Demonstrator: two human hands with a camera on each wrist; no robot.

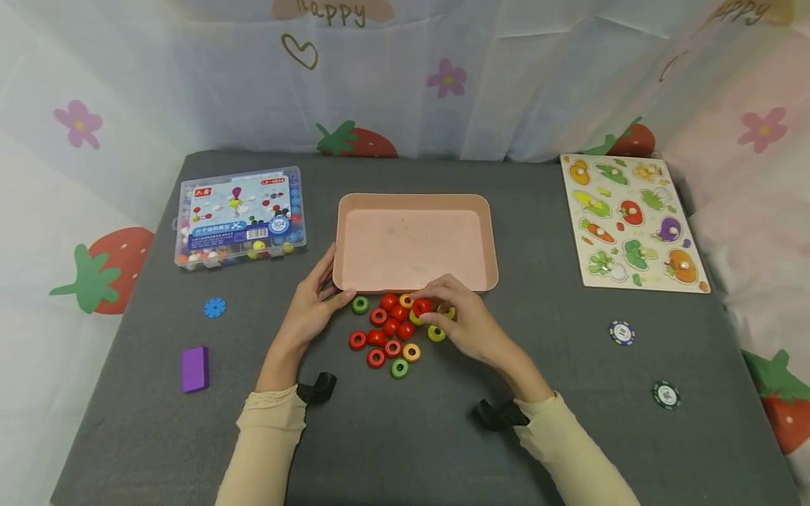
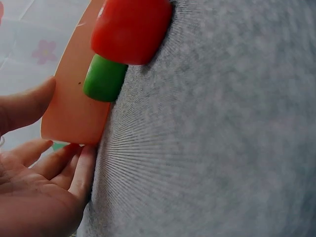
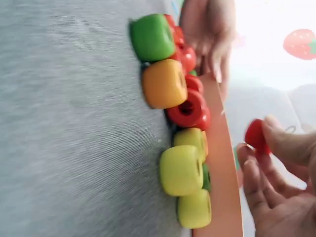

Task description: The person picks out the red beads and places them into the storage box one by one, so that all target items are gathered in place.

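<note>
My right hand (image 1: 465, 320) pinches a red bead (image 3: 256, 136) between thumb and fingertips, raised over the near rim of the pink tray (image 1: 414, 242). At the tray's near left corner, my left hand (image 1: 313, 302) grips it, thumb at the front rim and fingers along the left side. Loose beads lie on the table against the tray's front wall: several red beads (image 1: 376, 358), green beads (image 1: 399, 368), yellow beads (image 3: 181, 170) and orange beads (image 3: 164, 84). Most show a hole through the middle. The tray floor is bare.
A clear box (image 1: 240, 218) of coloured pieces stands at back left, with a blue disc (image 1: 215, 308) and purple block (image 1: 195, 369) nearer. At right lie a vegetable puzzle board (image 1: 635, 225), a blue-edged chip (image 1: 622, 333) and a dark green-edged chip (image 1: 666, 395).
</note>
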